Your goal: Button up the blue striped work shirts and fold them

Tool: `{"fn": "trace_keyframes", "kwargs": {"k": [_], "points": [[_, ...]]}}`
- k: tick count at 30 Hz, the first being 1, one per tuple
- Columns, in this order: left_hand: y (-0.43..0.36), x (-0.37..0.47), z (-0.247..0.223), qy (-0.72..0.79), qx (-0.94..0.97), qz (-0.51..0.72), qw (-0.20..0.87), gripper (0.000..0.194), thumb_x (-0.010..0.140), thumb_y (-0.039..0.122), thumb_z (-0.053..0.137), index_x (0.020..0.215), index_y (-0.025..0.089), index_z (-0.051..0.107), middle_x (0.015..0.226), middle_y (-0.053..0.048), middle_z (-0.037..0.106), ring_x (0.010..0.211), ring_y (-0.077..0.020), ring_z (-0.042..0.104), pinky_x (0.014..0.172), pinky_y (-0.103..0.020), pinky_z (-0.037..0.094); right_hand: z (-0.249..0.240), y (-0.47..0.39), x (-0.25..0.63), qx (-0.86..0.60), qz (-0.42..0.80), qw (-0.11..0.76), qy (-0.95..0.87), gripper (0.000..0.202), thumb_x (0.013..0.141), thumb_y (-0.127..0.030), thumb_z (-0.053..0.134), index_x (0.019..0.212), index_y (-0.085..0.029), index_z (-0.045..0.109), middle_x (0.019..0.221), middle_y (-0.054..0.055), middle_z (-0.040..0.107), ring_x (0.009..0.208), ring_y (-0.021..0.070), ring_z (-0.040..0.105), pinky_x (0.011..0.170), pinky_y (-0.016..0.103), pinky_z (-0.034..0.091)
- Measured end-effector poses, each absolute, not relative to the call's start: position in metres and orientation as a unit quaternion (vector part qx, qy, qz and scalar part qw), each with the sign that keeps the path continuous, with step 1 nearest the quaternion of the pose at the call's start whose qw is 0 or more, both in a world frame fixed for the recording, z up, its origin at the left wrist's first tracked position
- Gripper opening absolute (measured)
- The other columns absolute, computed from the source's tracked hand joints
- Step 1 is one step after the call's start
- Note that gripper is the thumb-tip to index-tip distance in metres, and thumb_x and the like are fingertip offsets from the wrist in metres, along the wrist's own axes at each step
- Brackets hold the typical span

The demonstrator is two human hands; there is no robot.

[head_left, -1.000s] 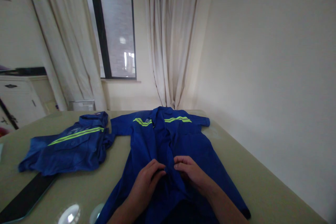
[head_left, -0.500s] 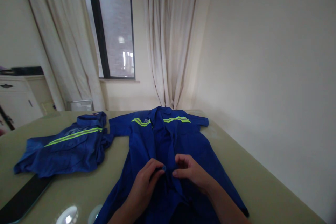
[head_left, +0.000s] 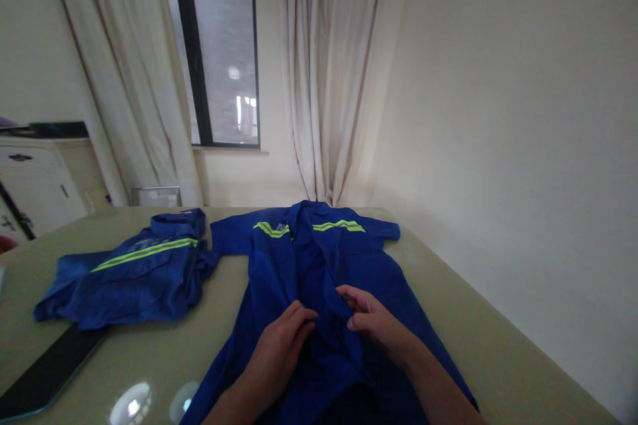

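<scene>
A blue short-sleeved work shirt with yellow-green reflective stripes lies spread out before me, collar at the far end and front open. My left hand is closed in a pinch on the left front edge of the shirt, low down on the opening. Across the gap, my right hand has its thumb and forefinger on the right front edge, with a fold of cloth between them. The fingertips partly cover the cloth they grip, and no button can be made out there.
On the left lies a second blue shirt, bunched up, over one end of a dark flat panel. The pale green table meets a wall at the right. Curtains and a window stand behind.
My right hand has moved slightly right and taken the right front edge, drawing the opening wider. My left hand stays near its place; the small round blue button at its fingertips no longer shows.
</scene>
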State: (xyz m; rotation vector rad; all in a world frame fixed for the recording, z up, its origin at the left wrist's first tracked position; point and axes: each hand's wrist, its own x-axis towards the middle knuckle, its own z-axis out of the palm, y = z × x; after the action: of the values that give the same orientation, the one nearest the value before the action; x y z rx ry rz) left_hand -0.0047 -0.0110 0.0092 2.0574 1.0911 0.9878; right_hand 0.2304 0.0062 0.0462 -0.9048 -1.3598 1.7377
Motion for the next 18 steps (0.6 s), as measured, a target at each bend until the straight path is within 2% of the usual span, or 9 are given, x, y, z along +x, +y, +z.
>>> {"fn": "trace_keyframes", "kwargs": {"k": [3, 8, 14, 18], "points": [[-0.011, -0.004, 0.01, 0.406, 0.763, 0.393, 0.314, 0.02, 0.103, 0.033, 0.049, 0.107, 0.028, 0.068, 0.103, -0.001, 0.068, 0.096, -0.0178, 0.065, 0.088, -0.028, 0.048, 0.049, 0.006, 0.228, -0.358, 0.665, 0.378, -0.535, 0.056, 0.059, -0.011, 0.058, 0.113, -0.024, 0.069, 0.108, 0.001, 0.073, 0.097, 0.0207, 0.065, 0.085, 0.03, 0.048], [-0.009, -0.004, 0.012, 0.444, 0.72, 0.421, 0.328, 0.022, 0.1, 0.042, 0.055, 0.102, 0.026, 0.07, 0.091, -0.001, 0.07, 0.083, -0.0183, 0.064, 0.077, -0.028, 0.047, 0.049, 0.004, 0.226, -0.373, 0.646, 0.389, -0.54, 0.053, 0.06, -0.013, 0.056, 0.11, -0.023, 0.072, 0.109, 0.001, 0.074, 0.098, 0.0217, 0.066, 0.086, 0.03, 0.048], [-0.005, -0.002, 0.012, 0.461, 0.688, 0.456, 0.327, 0.025, 0.097, 0.045, 0.057, 0.104, 0.026, 0.072, 0.085, 0.0, 0.07, 0.072, -0.0168, 0.06, 0.067, -0.027, 0.044, 0.042, 0.004, 0.229, -0.465, 0.597, 0.366, -0.542, 0.05, 0.058, -0.019, 0.064, 0.107, -0.022, 0.075, 0.101, 0.001, 0.076, 0.095, 0.0244, 0.065, 0.085, 0.035, 0.05], [-0.004, -0.002, 0.011, 0.469, 0.682, 0.453, 0.332, 0.025, 0.096, 0.046, 0.059, 0.103, 0.026, 0.072, 0.085, 0.0, 0.071, 0.073, -0.0171, 0.06, 0.068, -0.027, 0.045, 0.038, 0.005, 0.231, -0.488, 0.575, 0.371, -0.542, 0.043, 0.06, -0.025, 0.073, 0.103, -0.022, 0.077, 0.101, 0.002, 0.075, 0.097, 0.0253, 0.065, 0.089, 0.037, 0.049]]}}
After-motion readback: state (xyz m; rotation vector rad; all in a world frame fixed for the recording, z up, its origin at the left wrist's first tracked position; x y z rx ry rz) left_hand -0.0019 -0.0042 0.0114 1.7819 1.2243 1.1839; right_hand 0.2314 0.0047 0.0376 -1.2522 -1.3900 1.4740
